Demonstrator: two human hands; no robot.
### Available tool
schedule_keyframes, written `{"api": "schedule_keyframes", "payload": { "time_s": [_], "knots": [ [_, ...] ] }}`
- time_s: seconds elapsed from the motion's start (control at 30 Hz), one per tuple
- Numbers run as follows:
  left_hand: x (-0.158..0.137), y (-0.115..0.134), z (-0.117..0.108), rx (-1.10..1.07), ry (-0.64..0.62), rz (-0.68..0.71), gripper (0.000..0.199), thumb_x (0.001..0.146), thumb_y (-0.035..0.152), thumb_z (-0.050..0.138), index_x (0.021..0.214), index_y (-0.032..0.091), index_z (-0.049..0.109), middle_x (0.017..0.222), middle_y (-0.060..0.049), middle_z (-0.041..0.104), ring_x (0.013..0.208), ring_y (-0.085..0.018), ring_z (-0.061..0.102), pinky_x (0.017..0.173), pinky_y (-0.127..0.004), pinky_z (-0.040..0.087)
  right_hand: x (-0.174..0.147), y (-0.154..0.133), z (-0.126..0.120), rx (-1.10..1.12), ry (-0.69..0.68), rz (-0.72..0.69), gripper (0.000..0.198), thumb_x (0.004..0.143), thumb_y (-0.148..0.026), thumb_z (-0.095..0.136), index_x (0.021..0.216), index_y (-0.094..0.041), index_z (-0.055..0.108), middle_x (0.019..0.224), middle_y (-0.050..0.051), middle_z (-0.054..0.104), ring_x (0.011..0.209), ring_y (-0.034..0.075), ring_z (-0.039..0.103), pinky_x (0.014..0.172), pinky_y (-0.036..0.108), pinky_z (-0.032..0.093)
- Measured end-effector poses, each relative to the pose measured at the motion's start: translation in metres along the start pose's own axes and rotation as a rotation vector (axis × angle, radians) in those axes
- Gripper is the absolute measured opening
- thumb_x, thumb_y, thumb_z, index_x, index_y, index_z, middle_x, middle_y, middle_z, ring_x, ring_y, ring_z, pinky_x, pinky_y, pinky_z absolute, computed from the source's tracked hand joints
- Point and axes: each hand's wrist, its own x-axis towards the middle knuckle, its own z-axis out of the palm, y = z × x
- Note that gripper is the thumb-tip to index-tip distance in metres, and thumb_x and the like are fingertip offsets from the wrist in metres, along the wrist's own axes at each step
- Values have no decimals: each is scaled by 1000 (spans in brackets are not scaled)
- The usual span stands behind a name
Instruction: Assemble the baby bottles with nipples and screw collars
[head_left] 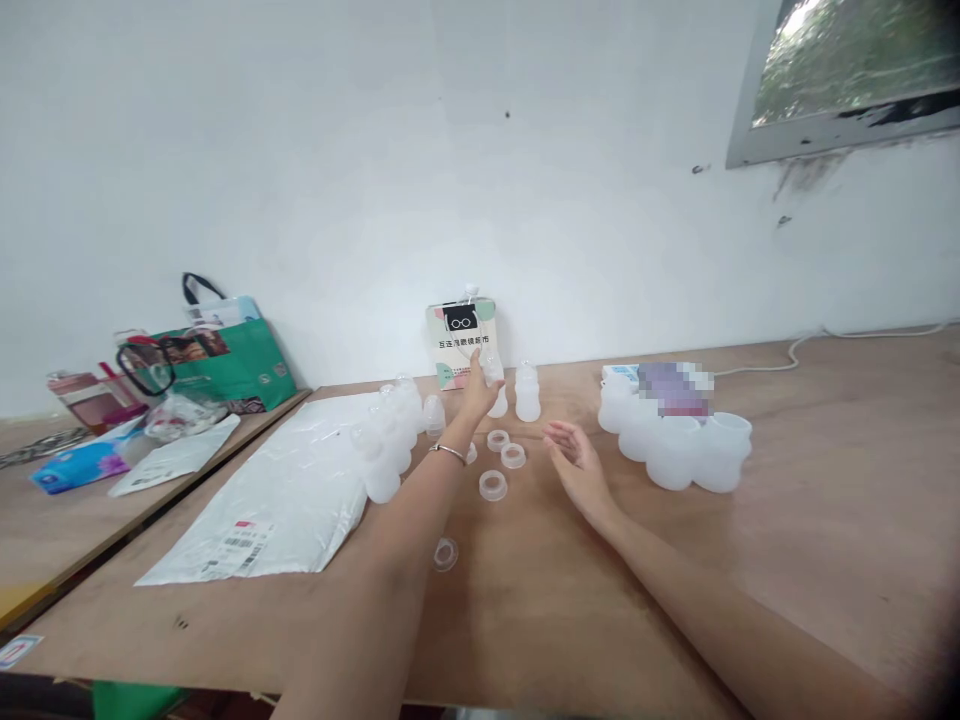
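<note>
Toward the back of the table, my left hand (480, 392) is closed round a translucent white baby bottle (496, 388), partly covering it. A second capped baby bottle (528, 392) stands upright just right of it. My right hand (577, 462) hovers empty over the wood, its fingers loosely curved and apart from the thumb. Between my hands lie several clear plastic collar rings, among them a front one (493, 486) and another (513, 456). A loose clear ring piece (445, 554) is nearer me, beside my left forearm.
Several capped bottles (382, 470) stand in rows at left, by a white mailing bag (277, 480). Topless bottle bodies (671, 455) cluster at right before a blurred packet (671, 388). A paper bag (450, 350) leans on the wall; a green bag (251, 365) sits far left.
</note>
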Motion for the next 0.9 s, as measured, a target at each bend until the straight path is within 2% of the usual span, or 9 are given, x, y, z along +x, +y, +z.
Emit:
{"api": "schedule_keyframes", "payload": {
  "time_s": [0.17,0.3,0.4,0.5,0.57,0.63,0.7,0.8,0.9],
  "knots": [
    [-2,-15,6,-23,-17,-35,80,68,14,65,135,14,21,122,-19,50,122,-27,41,104,-46,26,1,7,2,-30,-22,0,32,77,-41,54,101,-20,52,104,9,61,100,20,58,89,39,45],
    [-5,-15,6,-28,-23,-47,83,67,21,69,135,14,22,131,-21,42,124,-28,39,104,-45,26,0,10,2,-79,-66,-2,29,78,-39,53,100,-21,52,105,8,62,100,19,58,89,39,45],
    [-5,1,-2,46,39,-52,86,66,28,71,135,11,22,136,-23,33,127,-30,34,102,-43,30,-2,10,1,-137,-111,-11,27,78,-37,52,100,-20,53,105,9,62,98,20,59,88,41,45],
    [-13,35,-27,160,102,33,58,76,33,61,125,12,41,130,-20,40,116,-27,45,92,-40,40,-6,4,2,-197,-195,-40,24,78,-35,53,97,-20,56,101,8,63,93,21,59,85,42,45],
    [-29,65,-52,222,-15,146,26,83,30,50,102,15,60,109,-13,56,101,-23,54,85,-37,44,-11,-1,6,-244,-289,-102,20,77,-33,56,93,-23,59,100,5,63,94,21,57,86,41,44],
    [-55,94,-79,252,-222,242,26,87,29,41,92,20,65,95,-6,62,93,-19,57,86,-35,43,-16,-5,11,-344,-408,-218,17,78,-30,55,93,-24,60,100,4,63,98,22,55,89,41,42],
    [-88,116,-103,324,-433,246,30,90,32,36,98,23,63,92,-4,63,89,-17,58,82,-32,45,-21,-6,17,-473,-526,-348,18,81,-27,52,96,-23,60,103,6,61,100,23,53,89,40,41],
    [-136,129,-126,493,-649,234,31,91,31,33,100,22,62,95,-4,63,88,-16,57,80,-29,44,-24,-5,25,-589,-627,-452,23,82,-28,53,104,-22,57,110,8,57,103,24,51,90,41,41],
    [-172,122,-130,804,-817,247,25,88,28,40,94,19,63,94,-6,62,84,-17,58,78,-29,44,-25,-4,29,-621,-657,-462,26,81,-30,54,106,-21,55,112,9,56,105,25,51,91,41,41]
  ]
}}
